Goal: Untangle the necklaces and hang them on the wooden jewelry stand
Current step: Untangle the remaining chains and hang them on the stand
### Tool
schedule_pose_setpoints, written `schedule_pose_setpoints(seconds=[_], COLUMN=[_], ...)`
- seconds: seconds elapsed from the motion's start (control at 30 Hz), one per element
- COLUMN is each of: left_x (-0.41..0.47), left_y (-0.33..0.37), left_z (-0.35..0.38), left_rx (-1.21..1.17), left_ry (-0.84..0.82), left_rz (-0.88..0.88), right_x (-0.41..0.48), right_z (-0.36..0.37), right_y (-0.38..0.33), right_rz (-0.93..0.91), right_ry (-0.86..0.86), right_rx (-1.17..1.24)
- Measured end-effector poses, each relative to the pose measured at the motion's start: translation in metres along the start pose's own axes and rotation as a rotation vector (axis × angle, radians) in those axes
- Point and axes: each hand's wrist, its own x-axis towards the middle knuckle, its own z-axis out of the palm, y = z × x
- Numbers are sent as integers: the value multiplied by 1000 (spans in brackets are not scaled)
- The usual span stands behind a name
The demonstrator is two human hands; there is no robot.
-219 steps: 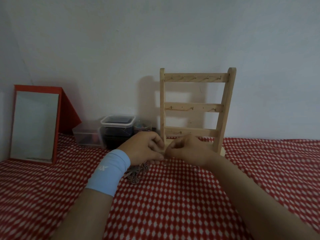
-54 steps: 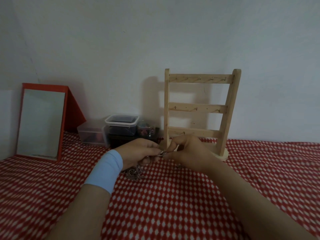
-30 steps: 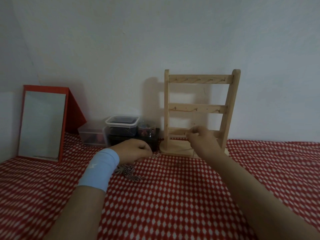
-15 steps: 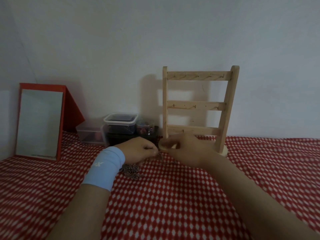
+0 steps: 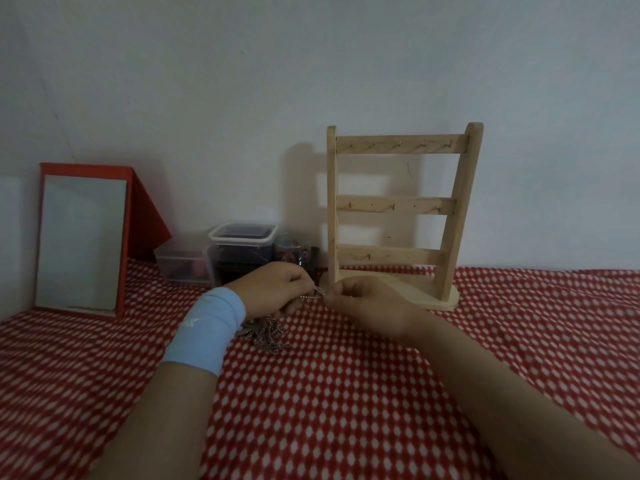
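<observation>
Legible text: none. The light-blue wristband [image 5: 204, 329] on the left forearm carries a small white mark, too blurred to read. No other labels, numbers or signs are discernible on any item.

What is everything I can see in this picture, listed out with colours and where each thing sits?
wooden jewelry stand: one, pale wood, at the back by the wall, no necklace on its hooks
necklaces: a tangled silvery heap, number unclear, on the cloth under the left wrist
mirror: one, red frame, far left, leaning back
plastic boxes: two, clear, between mirror and stand
small jar: one, clear, beside the boxes
cloth: red with white dots, covering the surface
wristband: one, light blue, left wrist
left hand, right hand: pinching a chain between them
</observation>
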Motion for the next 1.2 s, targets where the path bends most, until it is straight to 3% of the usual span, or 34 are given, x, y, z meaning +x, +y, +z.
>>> schedule_pose_setpoints(seconds=[0.2,0.27,0.37,0.53,0.67,0.9,1.0,1.13,1.2], left_x=[-2,-2,-8,-15,-19,-49,-60,-69,-72], left_y=[-7,-7,-3,6,17,14,11,8,7], left_z=[-5,-5,-5,4,9,37,42,44,51], left_rx=[-377,-406,-278,166,334,381,337,325,368], left_ry=[-94,-127,-171,-261,-164,-254,-219,-84,-87], left_rz=[-14,-36,-69,-129,-103,40,94,132,143], right_x=[-2,-4,-14,-28,-47,-82,-89,-84,-79], right_z=[3,-1,-15,-40,-52,-75,-71,-44,-27], right_y=[1,1,-6,-12,-21,-19,-29,-36,-33], right_rz=[-31,-27,42,117,201,534,471,194,109], right_ry=[-225,-229,-135,-45,44,-269,-334,-131,-119], right_rx=[-134,-141,-174,-501,-743,-1114,-1173,-977,-883])
